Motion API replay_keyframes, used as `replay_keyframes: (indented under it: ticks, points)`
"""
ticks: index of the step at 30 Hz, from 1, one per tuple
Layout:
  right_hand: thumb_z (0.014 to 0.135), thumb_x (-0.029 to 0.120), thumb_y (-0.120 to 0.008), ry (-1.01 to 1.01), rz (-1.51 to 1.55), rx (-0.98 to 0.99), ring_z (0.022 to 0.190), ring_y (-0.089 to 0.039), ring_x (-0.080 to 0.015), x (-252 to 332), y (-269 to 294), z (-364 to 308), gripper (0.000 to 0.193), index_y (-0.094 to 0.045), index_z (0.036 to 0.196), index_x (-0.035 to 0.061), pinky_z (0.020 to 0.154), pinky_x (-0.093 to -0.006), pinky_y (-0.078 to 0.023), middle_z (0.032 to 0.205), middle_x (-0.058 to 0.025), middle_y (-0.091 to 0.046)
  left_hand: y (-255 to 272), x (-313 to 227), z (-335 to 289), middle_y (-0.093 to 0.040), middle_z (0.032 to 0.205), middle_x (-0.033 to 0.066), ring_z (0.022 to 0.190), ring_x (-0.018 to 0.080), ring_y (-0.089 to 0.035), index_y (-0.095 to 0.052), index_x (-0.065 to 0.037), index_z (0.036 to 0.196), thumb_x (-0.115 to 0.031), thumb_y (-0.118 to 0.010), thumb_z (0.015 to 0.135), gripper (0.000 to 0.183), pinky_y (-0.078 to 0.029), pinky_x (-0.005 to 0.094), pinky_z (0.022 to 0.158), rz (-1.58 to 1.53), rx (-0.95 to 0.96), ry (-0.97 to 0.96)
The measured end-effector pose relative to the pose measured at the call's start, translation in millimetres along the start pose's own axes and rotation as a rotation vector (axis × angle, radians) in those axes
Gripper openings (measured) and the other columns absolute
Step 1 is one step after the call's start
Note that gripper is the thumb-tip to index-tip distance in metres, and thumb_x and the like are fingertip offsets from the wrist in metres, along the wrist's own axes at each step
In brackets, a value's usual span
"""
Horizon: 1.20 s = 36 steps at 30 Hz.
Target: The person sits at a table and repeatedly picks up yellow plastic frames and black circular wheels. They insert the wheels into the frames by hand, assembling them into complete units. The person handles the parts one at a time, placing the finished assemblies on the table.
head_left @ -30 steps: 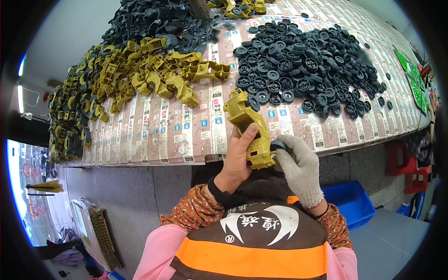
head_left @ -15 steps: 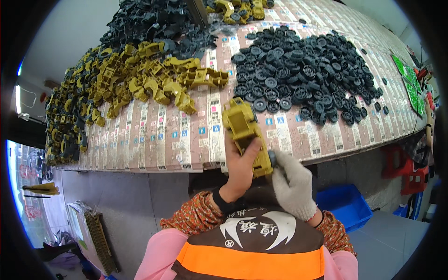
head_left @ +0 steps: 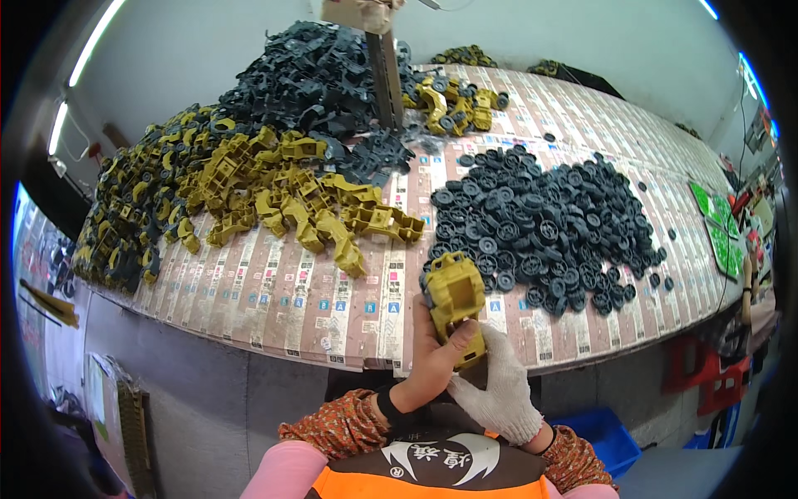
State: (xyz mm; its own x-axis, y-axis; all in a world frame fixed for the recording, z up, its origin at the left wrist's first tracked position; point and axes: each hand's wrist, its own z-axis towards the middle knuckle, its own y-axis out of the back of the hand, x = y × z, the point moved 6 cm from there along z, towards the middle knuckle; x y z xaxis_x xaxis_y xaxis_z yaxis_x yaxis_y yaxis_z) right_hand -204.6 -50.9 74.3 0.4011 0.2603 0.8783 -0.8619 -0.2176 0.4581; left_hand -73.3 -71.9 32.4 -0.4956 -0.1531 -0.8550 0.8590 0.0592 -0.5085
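Note:
My bare left hand (head_left: 430,353) grips a yellow plastic toy truck body (head_left: 455,287) by its side, thumb across it, above the table's near edge. A dark part shows at the body's left side. My right hand (head_left: 499,391), in a whitish knit glove, is closed against the lower end of the same body; its fingertips are partly hidden. Just beyond my hands lies a pile of dark toy wheels (head_left: 544,229). To its left, yellow plastic body parts (head_left: 312,212) are heaped on the table.
Dark plastic parts (head_left: 299,83) form a tall heap at the back left, beside an upright post (head_left: 385,83). Yellow-and-dark toy pieces (head_left: 125,200) crowd the left end of the patterned table (head_left: 249,287). Below right are a blue crate (head_left: 605,441) and red stools (head_left: 694,366).
The view has tilted up, showing more of the back wall. The truck body has turned in my left hand, and my right hand has shifted to under its lower end.

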Motion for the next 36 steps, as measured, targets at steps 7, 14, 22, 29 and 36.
replay_keyframes:
  ticks: [7, 14, 22, 29, 36]
  points:
    - [0.097, 0.019, -0.071, -0.392, 0.490, 0.174, 0.075, -0.071, -0.0169, -24.1, 6.4, 55.1, 0.051, -0.052, 0.138, -0.0045, 0.064, -0.0277, -0.058, 0.107, -0.0130, -0.071, 36.5, -19.3, 20.0, -0.047, 0.151, 0.0122, 0.134, 0.0183, -0.050, -0.024, -0.014, 0.164, -0.016, -0.071, 0.100, 0.079, -0.042, 0.0377, 0.113, 0.232, 0.203, 0.077]
    - [0.099, 0.037, -0.068, -0.473, 0.591, 0.162, 0.074, -0.069, -0.0181, -30.4, 48.7, 162.5, 0.049, -0.059, 0.126, -0.0021, 0.060, -0.0286, -0.059, 0.102, -0.0123, -0.066, 152.3, -48.1, -8.2, -0.061, 0.132, 0.0040, 0.116, 0.0132, -0.061, -0.051, -0.012, 0.144, -0.012, -0.059, 0.104, 0.041, -0.047, 0.0291, 0.094, 0.232, -0.255, 0.151]
    - [0.094, 0.022, -0.077, 0.401, -0.244, 0.013, 0.072, -0.070, -0.0245, -40.6, 85.6, 375.2, 0.030, -0.067, 0.104, -0.0046, 0.058, -0.0374, -0.055, 0.089, -0.0100, -0.069, 208.7, -73.4, -45.7, -0.065, 0.118, 0.0018, 0.104, 0.0114, -0.063, -0.058, -0.011, 0.133, -0.009, -0.058, 0.104, 0.029, -0.048, 0.0267, 0.087, 0.204, -0.446, 0.165]
    - [0.098, 0.030, -0.066, 0.038, 0.169, -0.007, 0.114, -0.066, -0.0233, -19.5, 42.8, 410.9, 0.068, -0.047, 0.150, -0.0088, 0.086, -0.0332, -0.059, 0.139, -0.0191, -0.060, 240.8, -82.4, -68.8, -0.065, 0.117, 0.0024, 0.102, 0.0121, -0.064, -0.058, -0.009, 0.133, -0.012, -0.058, 0.105, 0.028, -0.049, 0.0266, 0.084, 0.251, -0.551, 0.129]
    - [0.096, 0.010, -0.065, -0.034, -0.045, 0.211, 0.082, -0.062, -0.0109, -14.1, 30.3, 242.0, 0.036, -0.065, 0.130, -0.0026, 0.074, -0.0275, -0.053, 0.102, -0.0051, -0.069, 234.3, -99.1, -12.2, -0.065, 0.119, 0.0031, 0.103, 0.0119, -0.061, -0.055, -0.011, 0.138, -0.015, -0.058, 0.105, 0.033, -0.047, 0.0269, 0.087, 0.470, -0.400, 0.145]
